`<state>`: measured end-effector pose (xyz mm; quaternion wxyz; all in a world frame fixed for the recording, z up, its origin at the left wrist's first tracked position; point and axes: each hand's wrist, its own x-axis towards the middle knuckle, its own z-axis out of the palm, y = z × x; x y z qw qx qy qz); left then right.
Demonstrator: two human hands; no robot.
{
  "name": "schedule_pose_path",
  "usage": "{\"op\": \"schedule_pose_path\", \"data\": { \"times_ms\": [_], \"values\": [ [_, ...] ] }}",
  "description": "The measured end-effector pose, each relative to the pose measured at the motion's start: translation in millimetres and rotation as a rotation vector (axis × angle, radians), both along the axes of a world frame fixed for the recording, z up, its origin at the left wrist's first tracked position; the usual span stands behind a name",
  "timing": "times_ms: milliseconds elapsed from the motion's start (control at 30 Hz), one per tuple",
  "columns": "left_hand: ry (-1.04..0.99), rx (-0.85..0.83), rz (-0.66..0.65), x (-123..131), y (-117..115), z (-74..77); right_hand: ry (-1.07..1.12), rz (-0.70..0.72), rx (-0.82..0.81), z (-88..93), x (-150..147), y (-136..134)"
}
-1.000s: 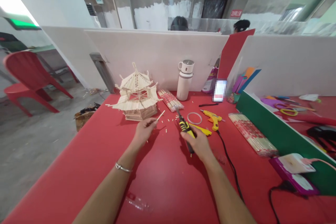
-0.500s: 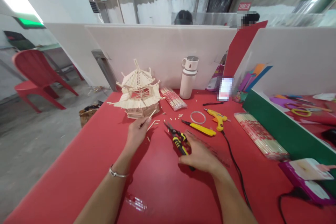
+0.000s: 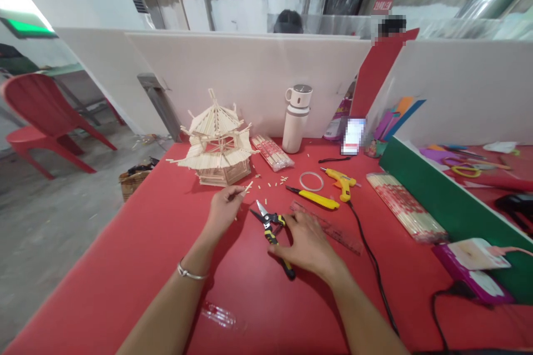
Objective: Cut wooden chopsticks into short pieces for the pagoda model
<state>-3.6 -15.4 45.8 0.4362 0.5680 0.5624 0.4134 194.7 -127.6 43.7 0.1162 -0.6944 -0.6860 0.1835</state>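
Note:
My left hand (image 3: 221,209) pinches a short thin wooden stick (image 3: 249,187) between thumb and fingertips, its free end pointing up and right. Under my right hand (image 3: 310,241) are black-and-yellow snips (image 3: 268,222), thumb on one handle and fingers on the other. Their blades are spread and point toward the stick, apart from it. Behind my left hand stands a pavilion model (image 3: 213,160) of pale sticks with a two-tier roof. Small cut stick pieces (image 3: 283,179) lie scattered on the red table (image 3: 158,266). A red transparent ruler (image 3: 339,237) lies partly beneath my right hand.
A yellow utility knife (image 3: 318,199), a clear ring (image 3: 311,181) and a corded yellow glue gun (image 3: 342,182) lie beyond my right hand. Packs of sticks (image 3: 272,152) and a white bottle (image 3: 295,122) stand farther back. A green divider (image 3: 416,177) borders the right.
The snips have turned and moved left in my right hand, closer to my left hand. The stick in my left hand now tilts more to the right. The view has shifted slightly.

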Motion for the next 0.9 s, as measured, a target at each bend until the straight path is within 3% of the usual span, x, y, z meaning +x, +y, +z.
{"op": "schedule_pose_path", "data": {
  "times_ms": [167, 300, 467, 567, 700, 767, 900],
  "values": [
    [-0.067, -0.059, -0.058, 3, -3, 0.8, -0.114, -0.151, 0.060, 4.9, 23, 10],
    [-0.219, -0.121, -0.068, 9, -7, 0.3, -0.286, -0.366, -0.063, 2.1, 50, 11],
    [-0.452, -0.319, -0.097, 15, -12, 2.5, -0.187, -0.399, -0.088, -9.2, 70, 10],
    [-0.547, -0.362, -0.086, 17, -14, 3.6, 0.068, -0.455, -0.020, -8.9, 78, 10],
    [-0.663, -0.411, -0.078, 22, -16, 4.1, 0.827, -0.389, 0.147, 1.5, 66, 8],
    [-0.717, -0.442, -0.065, 26, -18, 3.8, 1.122, -0.320, 0.080, 5.5, 45, 6],
    [-0.790, -0.484, -0.044, 35, -26, 1.8, 1.160, -0.234, 0.073, 0.6, -9, 3]
  ]
}}
